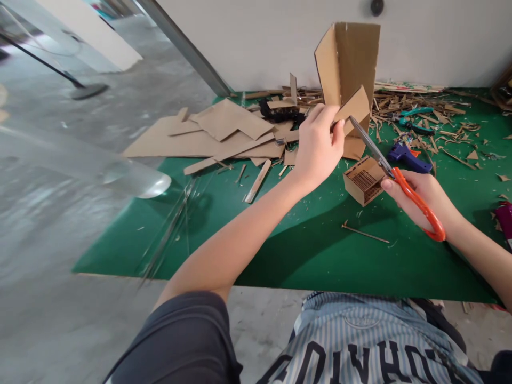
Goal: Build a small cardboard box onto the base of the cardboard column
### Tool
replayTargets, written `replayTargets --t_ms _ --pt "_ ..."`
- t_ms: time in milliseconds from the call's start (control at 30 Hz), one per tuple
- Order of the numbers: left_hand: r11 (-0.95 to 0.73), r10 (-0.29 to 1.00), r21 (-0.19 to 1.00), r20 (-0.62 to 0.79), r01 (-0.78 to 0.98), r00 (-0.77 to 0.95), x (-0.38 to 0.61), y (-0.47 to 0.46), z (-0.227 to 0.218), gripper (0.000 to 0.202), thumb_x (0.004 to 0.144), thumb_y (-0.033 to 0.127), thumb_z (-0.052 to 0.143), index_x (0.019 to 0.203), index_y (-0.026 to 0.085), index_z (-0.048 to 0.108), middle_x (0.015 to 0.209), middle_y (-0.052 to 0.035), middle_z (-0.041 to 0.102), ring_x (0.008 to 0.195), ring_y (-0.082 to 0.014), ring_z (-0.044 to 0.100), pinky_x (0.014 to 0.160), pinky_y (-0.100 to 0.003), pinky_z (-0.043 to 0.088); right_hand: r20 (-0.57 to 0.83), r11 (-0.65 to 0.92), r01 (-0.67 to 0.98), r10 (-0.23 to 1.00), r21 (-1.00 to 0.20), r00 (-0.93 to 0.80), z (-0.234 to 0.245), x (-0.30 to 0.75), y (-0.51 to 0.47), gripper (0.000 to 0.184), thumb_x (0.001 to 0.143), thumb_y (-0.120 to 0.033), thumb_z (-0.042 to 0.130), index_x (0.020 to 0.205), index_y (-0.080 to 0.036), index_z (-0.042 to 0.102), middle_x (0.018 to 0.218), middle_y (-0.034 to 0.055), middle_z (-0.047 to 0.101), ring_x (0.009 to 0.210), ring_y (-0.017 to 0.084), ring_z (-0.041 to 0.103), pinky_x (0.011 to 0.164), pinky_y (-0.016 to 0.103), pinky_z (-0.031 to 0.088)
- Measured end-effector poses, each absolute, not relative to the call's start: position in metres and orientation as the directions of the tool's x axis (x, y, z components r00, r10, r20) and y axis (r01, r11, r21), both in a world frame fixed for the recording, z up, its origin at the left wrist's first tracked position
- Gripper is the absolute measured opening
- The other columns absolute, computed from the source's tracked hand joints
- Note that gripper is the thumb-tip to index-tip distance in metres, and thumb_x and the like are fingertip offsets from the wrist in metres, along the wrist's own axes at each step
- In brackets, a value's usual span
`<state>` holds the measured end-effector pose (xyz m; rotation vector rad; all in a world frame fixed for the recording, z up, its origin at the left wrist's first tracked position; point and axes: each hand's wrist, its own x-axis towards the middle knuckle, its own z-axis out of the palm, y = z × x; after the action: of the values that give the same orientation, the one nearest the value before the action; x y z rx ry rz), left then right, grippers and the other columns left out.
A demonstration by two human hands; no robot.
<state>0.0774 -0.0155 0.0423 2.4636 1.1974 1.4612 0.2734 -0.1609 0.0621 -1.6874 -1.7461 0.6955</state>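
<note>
My left hand is closed on a small piece of cardboard, pinching its lower left end above the table. In my right hand is a pair of scissors with orange handles. The tip of the blades touches or lies right beside the cardboard's lower edge; I cannot tell whether the blades are parted. Behind the piece stands a tall folded cardboard panel. A small open cardboard box with slatted lines inside sits on the table below the scissors.
The green table bears flat cardboard sheets at left and scraps at right. A blue glue gun, teal-handled pliers and a thin stick lie near my right hand. A white wall stands behind.
</note>
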Motion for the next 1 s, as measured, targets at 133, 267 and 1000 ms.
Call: replayTargets --t_ms 133,267,1000 --pt "-0.701 0.651 0.434 0.713 0.566 0.259 0.079 -0.02 0.045 0.025 0.105 0.047 0.046 0.104 0.026 0.06 0.106 -0.0069 0.067 0.099 -0.0207 0.068 0.087 -0.035 0.059 0.052 0.031 0.647 0.999 -0.762 0.014 0.061 0.274 -0.161 0.061 0.085 -0.077 0.061 0.068 -0.019 0.051 0.057 -0.0031 0.042 0.053 0.009 0.033 0.052 0.026 0.03" --pt "-0.717 0.652 0.453 0.706 0.53 0.277 0.08 -0.018 0.041 0.029 0.107 0.051 0.041 0.112 0.027 0.057 0.106 -0.0051 0.067 0.102 -0.0188 0.065 0.086 -0.035 0.06 -0.055 -0.041 0.476 0.998 -0.879 -0.017 0.06 0.274 -0.164 0.057 0.088 -0.069 0.064 0.068 -0.02 0.042 0.058 -0.0033 0.043 0.051 0.008 0.036 0.049 0.025 0.031" --pt "-0.691 0.689 0.528 0.687 0.494 0.23 0.083 -0.021 0.029 0.023 0.107 0.04 0.044 0.114 0.025 0.06 0.11 -0.0065 0.068 0.096 -0.0182 0.073 0.08 -0.029 0.064 -0.25 -0.254 -0.008 0.959 -0.967 -0.13 0.054 0.268 -0.17 0.043 0.093 -0.063 0.061 0.103 -0.021 0.056 0.057 -0.0084 0.044 0.034 0.005 0.031 0.031 0.019 0.027"
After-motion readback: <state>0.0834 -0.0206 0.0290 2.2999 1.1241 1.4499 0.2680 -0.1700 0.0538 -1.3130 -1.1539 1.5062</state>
